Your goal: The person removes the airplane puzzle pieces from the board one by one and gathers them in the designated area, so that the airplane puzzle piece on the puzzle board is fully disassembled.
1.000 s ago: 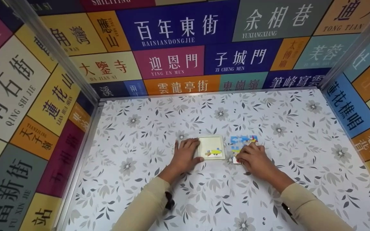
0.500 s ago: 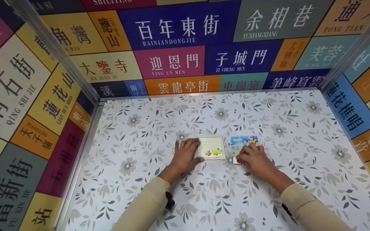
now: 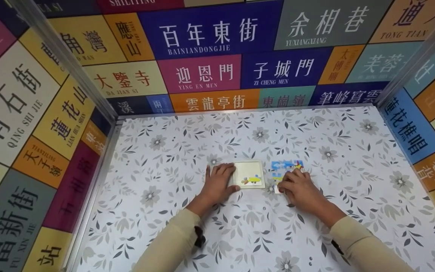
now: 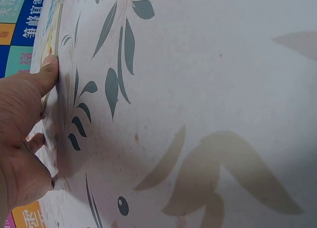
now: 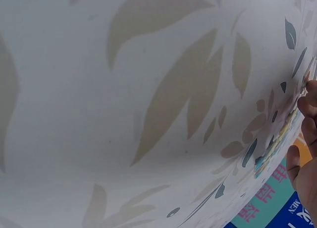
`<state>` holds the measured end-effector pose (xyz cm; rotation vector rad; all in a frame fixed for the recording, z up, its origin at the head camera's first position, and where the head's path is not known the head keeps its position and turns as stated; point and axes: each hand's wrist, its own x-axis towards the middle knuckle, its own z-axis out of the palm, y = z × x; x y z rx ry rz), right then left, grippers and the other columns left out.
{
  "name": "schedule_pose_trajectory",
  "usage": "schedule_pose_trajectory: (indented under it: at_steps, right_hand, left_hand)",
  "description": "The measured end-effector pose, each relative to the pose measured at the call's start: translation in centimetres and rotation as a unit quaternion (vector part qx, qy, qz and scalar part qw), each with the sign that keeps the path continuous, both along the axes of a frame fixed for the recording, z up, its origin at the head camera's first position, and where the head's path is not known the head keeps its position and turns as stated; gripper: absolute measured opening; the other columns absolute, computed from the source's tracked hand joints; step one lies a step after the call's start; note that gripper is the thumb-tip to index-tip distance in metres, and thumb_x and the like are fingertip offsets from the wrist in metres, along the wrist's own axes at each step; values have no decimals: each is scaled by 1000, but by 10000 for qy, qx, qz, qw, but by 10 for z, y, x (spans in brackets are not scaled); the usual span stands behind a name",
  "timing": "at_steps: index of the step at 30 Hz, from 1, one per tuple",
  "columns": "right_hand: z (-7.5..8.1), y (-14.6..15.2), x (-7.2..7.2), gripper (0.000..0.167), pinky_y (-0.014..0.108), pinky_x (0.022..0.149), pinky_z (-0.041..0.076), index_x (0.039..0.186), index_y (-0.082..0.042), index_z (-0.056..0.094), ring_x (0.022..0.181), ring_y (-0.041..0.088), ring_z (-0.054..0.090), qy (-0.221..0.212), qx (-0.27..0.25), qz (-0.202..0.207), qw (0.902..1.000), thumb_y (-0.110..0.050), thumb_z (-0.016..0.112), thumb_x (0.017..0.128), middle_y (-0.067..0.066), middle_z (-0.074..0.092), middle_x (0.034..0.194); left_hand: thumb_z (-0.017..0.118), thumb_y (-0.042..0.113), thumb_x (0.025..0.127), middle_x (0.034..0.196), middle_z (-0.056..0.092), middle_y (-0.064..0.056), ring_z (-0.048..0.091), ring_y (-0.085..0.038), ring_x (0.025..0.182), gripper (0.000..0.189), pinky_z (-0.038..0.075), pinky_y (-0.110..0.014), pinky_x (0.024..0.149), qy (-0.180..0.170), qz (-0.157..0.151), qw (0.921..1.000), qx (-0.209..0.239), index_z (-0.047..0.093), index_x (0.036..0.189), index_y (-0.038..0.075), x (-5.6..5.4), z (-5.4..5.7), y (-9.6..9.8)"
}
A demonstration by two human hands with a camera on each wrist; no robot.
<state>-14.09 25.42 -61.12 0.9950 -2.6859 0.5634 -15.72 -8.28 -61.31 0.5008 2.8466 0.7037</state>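
Note:
In the head view my left hand [image 3: 217,182] holds the left side of a shallow, pale puzzle tray [image 3: 263,174], its thumb by the lower corner and the index finger near the upper one. A yellow and grey picture patch [image 3: 250,180] lies along the tray's bottom; the inside above it is plain cream. To the right, several blue jigsaw pieces [image 3: 276,165] lie on the table. My right hand [image 3: 298,186] bends over them, thumb and fingers pinching a small whitish puzzle piece [image 3: 277,189] at the nearest edge. Its fingers hide part of the pieces.
The table is covered with a white cloth [image 3: 187,143] printed with grey flowers and leaves. Colourful panels [image 3: 206,71] with Chinese lettering wall in the back and both sides. A metal strip [image 3: 240,110] runs along the table's back edge.
The left hand and tray stay in place. At the right hand's fingertips the red patch on the whitish piece shows less than before; that hand has otherwise barely moved.

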Motion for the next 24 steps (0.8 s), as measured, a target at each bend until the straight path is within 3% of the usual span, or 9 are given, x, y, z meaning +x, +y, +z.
schedule_pose_trajectory:
  at_steps: [13,18,24]
  right_hand:
    - [2,-5,0,9,49,86,38,106,-19,82,102,25,52,-700,-103,-341,9969,-13,81,100,2,67,111]
    - [5,-13,-3,11,49,83,40,109,-16,84,105,28,56,-600,-366,-348,9969,-13,81,99,5,70,114]
    - [7,-32,-10,16,55,87,43,117,-13,83,104,28,54,-590,-310,-322,9973,-17,81,101,7,68,118]
  left_hand:
    - [74,46,104,176,44,-2,37,-32,163,72,11,-74,136,-83,10,10000,-20,50,165,16,1,0,0]
    - [74,46,104,174,45,-4,38,-33,162,71,13,-75,135,-20,-18,10000,27,51,164,15,0,0,-1]
    - [72,45,106,175,44,-5,38,-34,162,69,13,-77,134,-1,-65,9998,211,50,164,14,1,1,-2]
